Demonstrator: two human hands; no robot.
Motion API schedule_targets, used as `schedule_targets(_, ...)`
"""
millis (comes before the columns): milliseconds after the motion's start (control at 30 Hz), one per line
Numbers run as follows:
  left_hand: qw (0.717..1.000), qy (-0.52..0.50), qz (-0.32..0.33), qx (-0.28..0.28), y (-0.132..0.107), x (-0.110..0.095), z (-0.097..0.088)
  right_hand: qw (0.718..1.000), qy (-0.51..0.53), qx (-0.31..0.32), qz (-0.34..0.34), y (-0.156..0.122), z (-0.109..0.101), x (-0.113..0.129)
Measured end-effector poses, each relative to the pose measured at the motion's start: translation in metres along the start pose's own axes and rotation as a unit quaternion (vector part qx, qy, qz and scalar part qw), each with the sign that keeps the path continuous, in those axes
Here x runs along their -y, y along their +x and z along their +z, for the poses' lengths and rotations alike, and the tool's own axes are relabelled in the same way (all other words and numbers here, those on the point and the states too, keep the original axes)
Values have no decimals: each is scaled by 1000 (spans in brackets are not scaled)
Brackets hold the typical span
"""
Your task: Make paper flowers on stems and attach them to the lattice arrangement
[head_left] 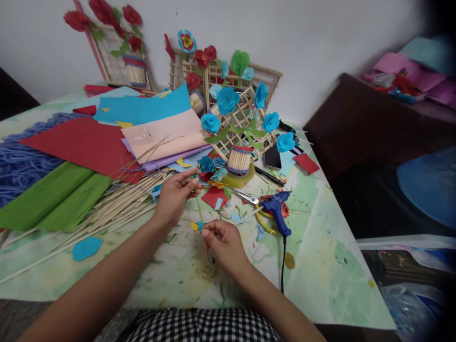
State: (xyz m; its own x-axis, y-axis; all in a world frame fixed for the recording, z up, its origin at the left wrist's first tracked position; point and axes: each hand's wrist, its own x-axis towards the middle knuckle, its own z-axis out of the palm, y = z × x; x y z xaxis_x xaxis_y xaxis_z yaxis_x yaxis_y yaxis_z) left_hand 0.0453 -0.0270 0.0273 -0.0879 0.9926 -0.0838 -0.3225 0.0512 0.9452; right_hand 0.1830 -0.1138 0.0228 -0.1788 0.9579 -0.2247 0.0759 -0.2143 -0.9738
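Note:
Between my two hands runs a thin green strip (200, 209), which looks like paper. Its upper end meets the thumb and fingers of my left hand (174, 194), closed in a pinch. Lower down, my right hand (225, 243) pinches a small blue and yellow paper piece (196, 226) where the strip ends. Beyond the hands lie a red paper square (214, 197) and several blue paper flowers (206, 164). Scissors (246, 196) rest partly open on the table, beside a blue hot glue gun (277, 209). My right fingers partly hide the blue and yellow piece.
Thin wooden sticks (117, 202), green paper (57, 194), red paper (85, 142) and blue yarn (24, 152) cover the left side. A stick lattice with blue flowers (228, 100) stands behind. The glue gun's black cord (283, 266) runs off the near edge.

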Motion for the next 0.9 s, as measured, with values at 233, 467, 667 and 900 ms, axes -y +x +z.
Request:
schedule_targets(233, 999, 8, 27, -24, 3, -3, -2, 998, -52, 20, -2, -10, -5, 0)
schedule_targets(467, 997, 10, 58, -52, 7, -2, -6, 986, -155, 26, -62, -24, -14, 6)
schedule_targets(667, 995, 11, 71, -68, 9, -1, -7, 977, -179, 32, -113, -31, -19, 15)
schedule_targets(900, 995, 21, 66, -69, 7, 1, -5, 985, -94, -97, -109, -21, -28, 8)
